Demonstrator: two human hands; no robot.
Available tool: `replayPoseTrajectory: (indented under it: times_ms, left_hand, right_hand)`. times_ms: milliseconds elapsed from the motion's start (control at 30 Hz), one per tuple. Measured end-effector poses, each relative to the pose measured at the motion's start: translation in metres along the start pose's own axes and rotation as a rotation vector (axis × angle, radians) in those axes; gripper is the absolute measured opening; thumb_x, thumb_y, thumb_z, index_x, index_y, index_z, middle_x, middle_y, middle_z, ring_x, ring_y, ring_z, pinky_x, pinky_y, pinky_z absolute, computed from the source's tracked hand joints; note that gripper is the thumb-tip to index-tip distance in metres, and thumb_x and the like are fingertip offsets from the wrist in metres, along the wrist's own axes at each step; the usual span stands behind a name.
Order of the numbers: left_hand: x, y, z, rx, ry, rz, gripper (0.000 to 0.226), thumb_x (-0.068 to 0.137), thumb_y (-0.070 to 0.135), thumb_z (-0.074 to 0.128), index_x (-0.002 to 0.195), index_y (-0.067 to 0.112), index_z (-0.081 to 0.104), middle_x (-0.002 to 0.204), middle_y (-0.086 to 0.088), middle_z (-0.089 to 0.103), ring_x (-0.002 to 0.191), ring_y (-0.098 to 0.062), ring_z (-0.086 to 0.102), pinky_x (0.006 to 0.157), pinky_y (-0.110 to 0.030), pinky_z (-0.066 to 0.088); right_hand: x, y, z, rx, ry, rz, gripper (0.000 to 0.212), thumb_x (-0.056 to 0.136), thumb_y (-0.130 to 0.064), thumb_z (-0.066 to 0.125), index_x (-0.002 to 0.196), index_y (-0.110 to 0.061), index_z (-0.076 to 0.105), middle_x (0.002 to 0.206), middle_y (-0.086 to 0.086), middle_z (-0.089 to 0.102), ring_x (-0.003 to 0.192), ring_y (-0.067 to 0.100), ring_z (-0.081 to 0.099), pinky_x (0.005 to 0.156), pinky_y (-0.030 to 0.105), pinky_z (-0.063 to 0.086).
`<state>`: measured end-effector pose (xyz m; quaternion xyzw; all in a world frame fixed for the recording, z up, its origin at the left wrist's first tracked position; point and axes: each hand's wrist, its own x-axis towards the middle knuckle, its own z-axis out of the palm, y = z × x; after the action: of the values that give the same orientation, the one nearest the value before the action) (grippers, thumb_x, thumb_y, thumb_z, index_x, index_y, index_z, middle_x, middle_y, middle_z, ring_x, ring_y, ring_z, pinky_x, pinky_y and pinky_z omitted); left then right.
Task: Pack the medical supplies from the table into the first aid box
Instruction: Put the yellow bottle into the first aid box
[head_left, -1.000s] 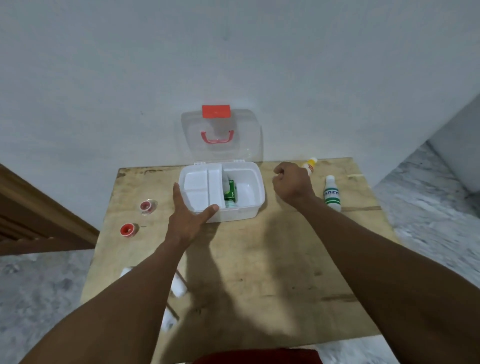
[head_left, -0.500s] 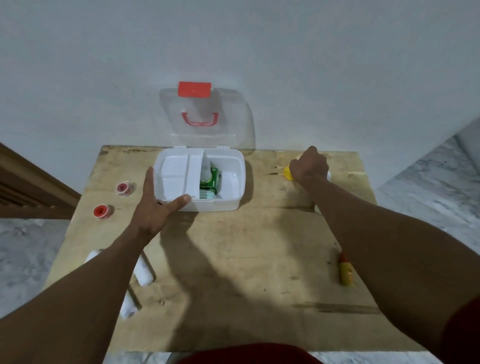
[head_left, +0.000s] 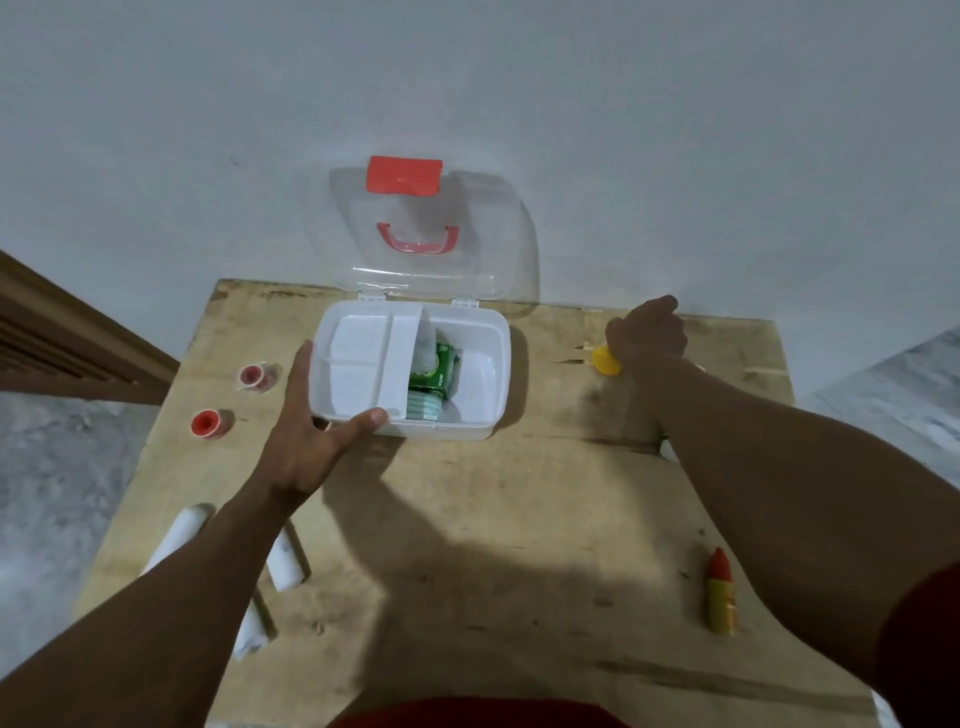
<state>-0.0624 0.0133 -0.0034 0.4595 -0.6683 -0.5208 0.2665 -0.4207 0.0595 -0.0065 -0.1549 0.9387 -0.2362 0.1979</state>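
Note:
The white first aid box (head_left: 483, 426) stands open at the back of the wooden table (head_left: 467, 519), its clear lid (head_left: 415, 234) leaning on the wall. A white divider tray (head_left: 358, 364) fills its left half and green packets (head_left: 434, 379) lie in the right half. My left hand (head_left: 317, 415) rests against the box's front left corner, fingers straight. My right hand (head_left: 647, 335) curls over a small yellow-capped bottle (head_left: 607, 359) at the back right.
Two red-cored tape rolls (head_left: 254, 376) (head_left: 208, 423) lie left of the box. White gauze rolls (head_left: 179, 535) (head_left: 283, 564) lie under my left forearm. A yellow tube with a red cap (head_left: 721, 592) lies at the right front. Another bottle (head_left: 667, 449) is mostly hidden by my right arm.
My right hand moved from beside the box to the back right and closed over the yellow-capped bottle. The view tilted down, showing the table's front. My left hand stayed at the box.

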Motion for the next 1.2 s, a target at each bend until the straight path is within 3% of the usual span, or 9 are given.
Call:
replayPoseTrajectory:
  times_ms: [300,433,600,700,933,1067,1200]
  left_hand:
    - [-0.001,0.000,0.000,-0.002,-0.001,0.012,0.080,0.076,0.030,0.080,0.142,0.034,0.034,0.132,0.009,0.052,0.123,-0.010,0.053,0.095,-0.045,0.054]
    - [-0.004,-0.003,-0.001,-0.011,0.006,-0.008,0.082,0.074,0.035,0.082,0.140,0.038,0.034,0.130,0.015,0.053,0.121,-0.007,0.053,0.096,-0.047,0.053]
    - [-0.009,-0.009,-0.003,0.010,0.027,-0.058,0.102,0.067,0.051,0.085,0.147,0.042,0.023,0.136,0.014,0.052,0.123,-0.019,0.054,0.100,-0.052,0.050]
    - [-0.014,-0.007,-0.003,0.027,0.032,-0.072,0.105,0.067,0.051,0.081,0.149,0.042,0.017,0.136,0.011,0.050,0.120,-0.022,0.053,0.102,-0.050,0.047]
    - [-0.008,-0.001,-0.010,0.040,0.002,-0.136,0.105,0.077,0.043,0.080,0.154,0.034,0.009,0.144,-0.004,0.049,0.127,-0.034,0.049,0.105,-0.047,0.042]
    - [-0.008,0.001,-0.012,0.061,-0.010,-0.140,0.107,0.079,0.043,0.079,0.156,0.031,0.006,0.147,-0.008,0.047,0.131,-0.037,0.046,0.105,-0.044,0.039]
    - [-0.006,0.001,-0.015,0.079,-0.027,-0.128,0.107,0.080,0.043,0.078,0.157,0.030,0.005,0.149,-0.006,0.045,0.132,-0.035,0.045,0.104,-0.039,0.038]
  right_hand:
    - [-0.022,0.002,-0.005,-0.056,-0.048,-0.104,0.057,0.088,-0.018,0.065,0.136,-0.006,0.037,0.118,0.016,0.062,0.114,0.037,0.059,0.086,0.035,0.045]
    - [-0.048,0.010,-0.013,-0.002,-0.037,-0.174,0.059,0.085,-0.019,0.068,0.134,-0.012,0.037,0.099,0.012,0.055,0.095,0.033,0.057,0.077,0.032,0.039]
    - [-0.090,0.006,-0.033,0.096,0.031,-0.226,0.057,0.083,-0.016,0.067,0.129,-0.014,0.036,0.100,0.012,0.053,0.087,0.032,0.053,0.077,0.033,0.042]
    - [-0.116,-0.004,-0.047,0.157,0.091,-0.264,0.055,0.080,-0.014,0.067,0.126,-0.017,0.036,0.100,0.013,0.058,0.088,0.033,0.058,0.078,0.037,0.047]
    - [-0.172,-0.037,-0.051,0.205,0.150,-0.395,0.054,0.079,-0.019,0.069,0.123,-0.023,0.036,0.091,0.010,0.061,0.082,0.034,0.061,0.072,0.033,0.045]
    - [-0.201,-0.052,-0.040,0.209,0.174,-0.538,0.058,0.079,-0.022,0.072,0.125,-0.023,0.038,0.087,0.009,0.063,0.083,0.034,0.064,0.080,0.043,0.055]
    - [-0.216,-0.059,-0.024,0.232,0.145,-0.649,0.055,0.078,-0.020,0.073,0.122,-0.025,0.039,0.091,0.011,0.065,0.081,0.032,0.066,0.079,0.048,0.057]
